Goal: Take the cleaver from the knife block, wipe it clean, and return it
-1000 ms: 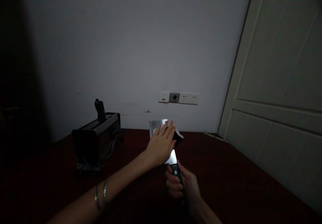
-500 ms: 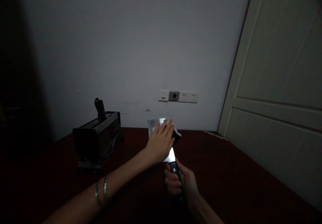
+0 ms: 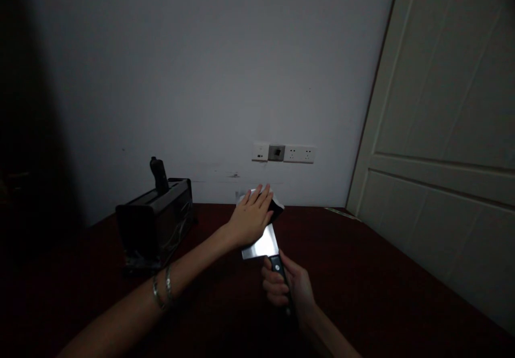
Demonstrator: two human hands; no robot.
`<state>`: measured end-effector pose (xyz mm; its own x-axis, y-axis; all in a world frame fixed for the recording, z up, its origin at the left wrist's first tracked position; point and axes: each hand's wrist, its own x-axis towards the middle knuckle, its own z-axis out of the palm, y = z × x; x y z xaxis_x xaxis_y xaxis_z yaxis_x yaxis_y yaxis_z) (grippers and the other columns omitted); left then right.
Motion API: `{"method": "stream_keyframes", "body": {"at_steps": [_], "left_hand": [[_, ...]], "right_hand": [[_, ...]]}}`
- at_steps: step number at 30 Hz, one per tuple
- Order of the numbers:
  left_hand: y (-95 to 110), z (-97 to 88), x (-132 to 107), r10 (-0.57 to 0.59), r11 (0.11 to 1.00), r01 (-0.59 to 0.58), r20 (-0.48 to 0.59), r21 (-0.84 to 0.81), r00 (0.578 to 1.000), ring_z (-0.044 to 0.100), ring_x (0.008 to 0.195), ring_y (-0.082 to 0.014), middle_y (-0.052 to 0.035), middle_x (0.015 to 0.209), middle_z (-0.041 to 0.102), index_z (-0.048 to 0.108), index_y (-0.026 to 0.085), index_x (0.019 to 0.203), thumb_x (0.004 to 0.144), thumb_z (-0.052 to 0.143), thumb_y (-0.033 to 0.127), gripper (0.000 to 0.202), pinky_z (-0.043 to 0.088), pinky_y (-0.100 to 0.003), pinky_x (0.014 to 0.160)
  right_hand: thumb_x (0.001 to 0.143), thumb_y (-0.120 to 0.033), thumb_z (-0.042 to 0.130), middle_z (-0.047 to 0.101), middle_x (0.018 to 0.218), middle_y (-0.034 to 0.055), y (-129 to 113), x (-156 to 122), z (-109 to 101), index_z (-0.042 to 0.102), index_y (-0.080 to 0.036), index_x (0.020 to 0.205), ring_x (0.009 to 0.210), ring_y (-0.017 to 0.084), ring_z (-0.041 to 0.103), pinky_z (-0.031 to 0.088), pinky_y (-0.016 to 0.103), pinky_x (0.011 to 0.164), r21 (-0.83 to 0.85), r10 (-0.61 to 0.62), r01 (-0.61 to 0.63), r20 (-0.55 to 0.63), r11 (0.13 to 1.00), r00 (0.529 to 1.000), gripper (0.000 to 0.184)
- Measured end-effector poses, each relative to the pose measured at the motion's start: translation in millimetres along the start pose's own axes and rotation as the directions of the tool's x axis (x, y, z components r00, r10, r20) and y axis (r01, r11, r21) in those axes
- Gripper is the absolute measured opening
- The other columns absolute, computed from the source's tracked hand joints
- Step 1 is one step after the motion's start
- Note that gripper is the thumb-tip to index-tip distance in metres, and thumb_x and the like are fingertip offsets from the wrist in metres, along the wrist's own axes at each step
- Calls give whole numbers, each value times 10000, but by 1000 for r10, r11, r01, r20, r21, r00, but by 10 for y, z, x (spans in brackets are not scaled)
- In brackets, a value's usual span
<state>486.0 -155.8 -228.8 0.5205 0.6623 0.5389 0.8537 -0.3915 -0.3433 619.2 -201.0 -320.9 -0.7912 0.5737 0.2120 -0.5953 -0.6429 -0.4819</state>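
My right hand (image 3: 295, 288) is wrapped around the dark, riveted handle of a cleaver (image 3: 263, 244). Its broad shiny blade points up and away from me. Across the upper blade lies my left hand (image 3: 250, 218), palm down with fingers stretched out, pressing a cloth (image 3: 276, 209) against the metal. White and dark parts of this cloth stick out past the fingers; the rest is hidden under the palm. The blade's far corner shows beyond my left fingertips.
A dark knife block (image 3: 155, 224) stands on the left of the reddish-brown table (image 3: 362, 272), one black handle (image 3: 159, 174) rising from it. Behind are a pale wall with sockets (image 3: 300, 154) and, to the right, a panelled white door (image 3: 434, 132). The light is dim.
My left hand has slid with the cloth slightly up and left along the blade, baring more metal near the handle. My right hand keeps its grip on the cleaver.
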Motion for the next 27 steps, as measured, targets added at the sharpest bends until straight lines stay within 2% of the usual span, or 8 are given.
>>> {"method": "stream_keyframes", "body": {"at_steps": [3, 5, 11, 13, 20, 22, 24, 27], "left_hand": [[127, -30, -114, 135, 991, -134, 27, -21, 991, 75, 1342, -211, -60, 1466, 138, 228, 158, 1366, 921, 196, 379, 497, 162, -376, 1063], [130, -35, -120, 165, 986, -163, 36, -38, 986, 78, 1342, -205, -54, 1466, 137, 219, 167, 1369, 923, 188, 384, 497, 168, -375, 1062], [-211, 10, 155, -11, 999, 13, 54, -35, 998, 126, 1334, -232, -93, 1454, 170, 236, 129, 1364, 920, 222, 338, 491, 185, -407, 1053], [-239, 2, 167, -31, 999, 33, 55, -29, 998, 122, 1335, -233, -103, 1454, 167, 241, 122, 1361, 920, 222, 332, 489, 186, -410, 1051], [198, -211, -278, 186, 982, -185, 19, -38, 982, 38, 1345, -194, -41, 1471, 107, 147, 168, 1390, 917, 241, 345, 513, 166, -363, 1068], [240, -274, -349, 208, 978, -207, 18, -37, 978, 38, 1345, -196, -34, 1473, 85, 131, 173, 1394, 916, 246, 348, 522, 165, -362, 1070], [181, -308, -334, 202, 979, -201, 25, -28, 979, 43, 1345, -201, -28, 1474, 74, 120, 180, 1397, 914, 257, 346, 529, 166, -370, 1071], [-36, -304, -208, 134, 991, -134, 29, -8, 991, 38, 1345, -216, -27, 1473, 76, 127, 179, 1396, 914, 265, 336, 526, 164, -396, 1071]], "right_hand": [[738, -350, 593, 331, 481, -85, -28, 2, -7, 539, -99, 712, 354, 6, 154, 169, 112, 301, -4, -34, 34, -17, 999, 999, 259], [738, -351, 596, 325, 478, -87, -33, 0, -12, 537, -96, 715, 356, 6, 149, 165, 113, 302, -5, -46, 45, -32, 999, 998, 262], [737, -347, 601, 314, 466, -91, -1, 3, -20, 535, -96, 707, 350, 5, 141, 154, 113, 297, 2, -25, 25, -26, 1000, 999, 261], [741, -348, 596, 314, 464, -92, -6, 4, -18, 536, -98, 704, 349, 5, 140, 155, 113, 298, -2, -20, 19, -20, 1000, 1000, 260], [759, -367, 559, 337, 481, -84, -74, -11, 15, 537, -105, 709, 356, 8, 144, 167, 112, 303, -48, -103, 102, -30, 994, 994, 267], [759, -377, 555, 345, 481, -81, -73, -18, 30, 538, -103, 706, 355, 9, 148, 173, 114, 301, -59, -99, 98, -18, 993, 995, 280], [767, -383, 545, 345, 479, -80, -60, -25, 50, 540, -104, 715, 352, 10, 152, 178, 116, 300, -70, -83, 83, -7, 994, 996, 284], [778, -386, 538, 331, 477, -83, -34, -34, 81, 535, -112, 715, 349, 11, 149, 177, 115, 298, -80, -68, 68, 4, 994, 998, 281]]}}
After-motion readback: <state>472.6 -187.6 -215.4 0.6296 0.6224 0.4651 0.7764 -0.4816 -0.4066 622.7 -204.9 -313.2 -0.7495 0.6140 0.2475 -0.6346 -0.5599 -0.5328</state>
